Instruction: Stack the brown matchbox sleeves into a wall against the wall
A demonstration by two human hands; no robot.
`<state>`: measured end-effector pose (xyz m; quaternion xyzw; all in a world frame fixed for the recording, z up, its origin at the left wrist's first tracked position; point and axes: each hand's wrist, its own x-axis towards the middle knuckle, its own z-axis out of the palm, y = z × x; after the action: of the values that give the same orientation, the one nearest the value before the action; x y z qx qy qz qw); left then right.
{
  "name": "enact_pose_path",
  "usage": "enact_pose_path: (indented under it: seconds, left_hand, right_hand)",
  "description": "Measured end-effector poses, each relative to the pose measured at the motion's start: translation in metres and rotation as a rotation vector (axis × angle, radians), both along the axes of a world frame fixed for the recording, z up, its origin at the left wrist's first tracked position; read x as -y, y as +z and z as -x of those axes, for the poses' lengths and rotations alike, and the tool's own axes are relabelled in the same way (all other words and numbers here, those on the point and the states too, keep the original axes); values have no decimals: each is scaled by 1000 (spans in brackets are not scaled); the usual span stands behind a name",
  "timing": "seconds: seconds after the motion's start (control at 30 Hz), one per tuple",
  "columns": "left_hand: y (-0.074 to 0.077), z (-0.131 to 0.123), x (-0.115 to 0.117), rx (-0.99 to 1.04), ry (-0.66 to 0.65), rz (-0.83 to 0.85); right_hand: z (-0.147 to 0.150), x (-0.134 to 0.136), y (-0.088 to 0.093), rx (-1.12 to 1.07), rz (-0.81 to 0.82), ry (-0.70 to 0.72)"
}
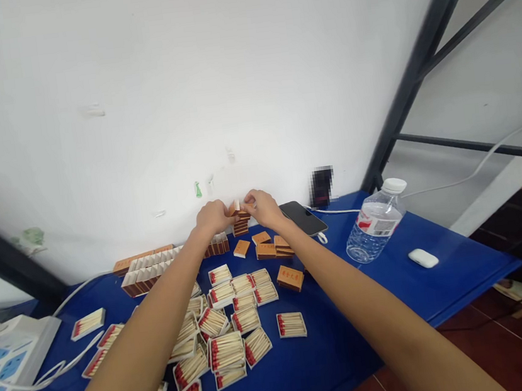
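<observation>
Both arms reach far across a blue table to the wall. My left hand and my right hand pinch an orange matchbox together, just above a small stack of orange matchboxes. Fingers of both hands are closed on it. More closed orange boxes lie just right of the stack, one nearer to me. Several open trays of red-tipped matches are scattered between my forearms.
A row of empty sleeves and trays runs along the wall at left. A dark phone on a cable, a water bottle and a white earbud case sit at right. A power strip is at far left.
</observation>
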<state>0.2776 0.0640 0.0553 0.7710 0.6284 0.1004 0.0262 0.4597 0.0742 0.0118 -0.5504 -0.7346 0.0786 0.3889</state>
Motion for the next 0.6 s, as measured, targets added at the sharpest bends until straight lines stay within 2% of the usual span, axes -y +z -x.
enact_pose_path:
  seconds: [0.13,0.4,0.6]
  left_hand:
    - [2,5,1,48,-8,-18]
    - [7,8,4,203,-28,-50]
    - [5,5,6,235,-46,-70]
  right_hand:
    - [4,-1,-1,-45,-27,28]
    - [-5,10,-5,-54,-2,268]
    - [-4,10,-14,-120,100,137]
